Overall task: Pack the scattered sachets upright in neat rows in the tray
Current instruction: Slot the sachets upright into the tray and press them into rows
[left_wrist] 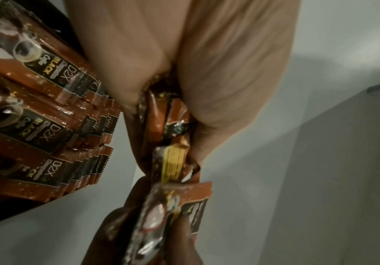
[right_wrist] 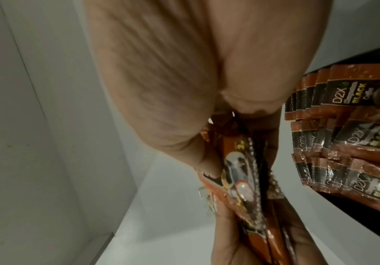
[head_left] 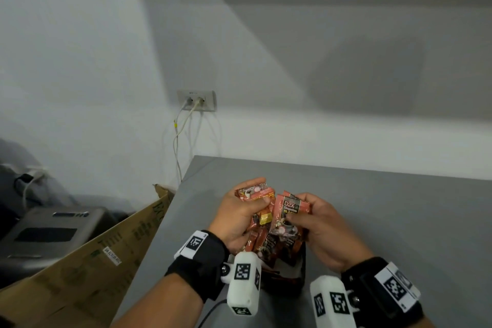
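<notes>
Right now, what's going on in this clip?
A person is packing coffee sachets into a dark tray on a grey table. The left hand holds one bunch of sachets, the right hand another bunch, both raised just above the tray. Rows of sachets already stand in it.

brown d2x sachets (head_left: 290, 208) bunched above upright rows in dark tray (head_left: 302, 271).
</notes>
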A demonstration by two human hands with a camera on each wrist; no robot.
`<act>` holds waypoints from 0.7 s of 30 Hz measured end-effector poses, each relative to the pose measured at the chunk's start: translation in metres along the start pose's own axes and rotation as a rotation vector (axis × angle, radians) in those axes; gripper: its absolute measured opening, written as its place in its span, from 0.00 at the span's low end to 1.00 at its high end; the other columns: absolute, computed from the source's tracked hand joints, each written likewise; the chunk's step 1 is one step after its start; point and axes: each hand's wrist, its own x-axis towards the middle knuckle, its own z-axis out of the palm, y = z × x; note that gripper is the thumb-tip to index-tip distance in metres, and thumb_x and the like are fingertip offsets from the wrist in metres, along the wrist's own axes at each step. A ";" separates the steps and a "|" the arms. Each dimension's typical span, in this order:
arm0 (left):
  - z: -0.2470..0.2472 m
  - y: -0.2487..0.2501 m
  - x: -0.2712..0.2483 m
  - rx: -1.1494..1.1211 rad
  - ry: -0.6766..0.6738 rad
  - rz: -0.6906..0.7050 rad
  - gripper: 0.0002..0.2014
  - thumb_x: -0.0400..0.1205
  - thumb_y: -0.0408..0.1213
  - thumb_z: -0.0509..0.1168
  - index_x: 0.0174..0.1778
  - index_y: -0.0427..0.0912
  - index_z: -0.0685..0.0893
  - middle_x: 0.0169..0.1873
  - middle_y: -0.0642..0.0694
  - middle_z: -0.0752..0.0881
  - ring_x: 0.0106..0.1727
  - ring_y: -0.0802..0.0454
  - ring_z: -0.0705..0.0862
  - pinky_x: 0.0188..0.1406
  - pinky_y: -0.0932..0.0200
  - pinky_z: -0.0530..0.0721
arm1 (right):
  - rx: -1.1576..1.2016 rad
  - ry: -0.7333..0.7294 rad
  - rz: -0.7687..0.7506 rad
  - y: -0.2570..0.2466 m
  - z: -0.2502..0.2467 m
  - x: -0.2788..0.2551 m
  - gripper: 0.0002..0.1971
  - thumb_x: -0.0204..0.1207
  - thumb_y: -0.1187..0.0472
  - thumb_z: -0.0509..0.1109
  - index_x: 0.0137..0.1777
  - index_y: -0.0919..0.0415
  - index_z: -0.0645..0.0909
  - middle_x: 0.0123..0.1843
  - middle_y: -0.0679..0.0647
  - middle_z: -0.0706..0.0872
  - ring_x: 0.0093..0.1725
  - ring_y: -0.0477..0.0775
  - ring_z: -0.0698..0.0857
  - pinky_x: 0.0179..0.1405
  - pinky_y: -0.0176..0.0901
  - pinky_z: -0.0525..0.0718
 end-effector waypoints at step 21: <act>0.002 -0.004 0.007 -0.155 -0.168 0.030 0.22 0.70 0.20 0.71 0.59 0.40 0.82 0.44 0.32 0.87 0.42 0.37 0.88 0.44 0.45 0.89 | 0.178 0.016 0.043 -0.004 0.007 0.015 0.18 0.76 0.77 0.68 0.66 0.77 0.76 0.57 0.74 0.89 0.51 0.67 0.90 0.52 0.58 0.89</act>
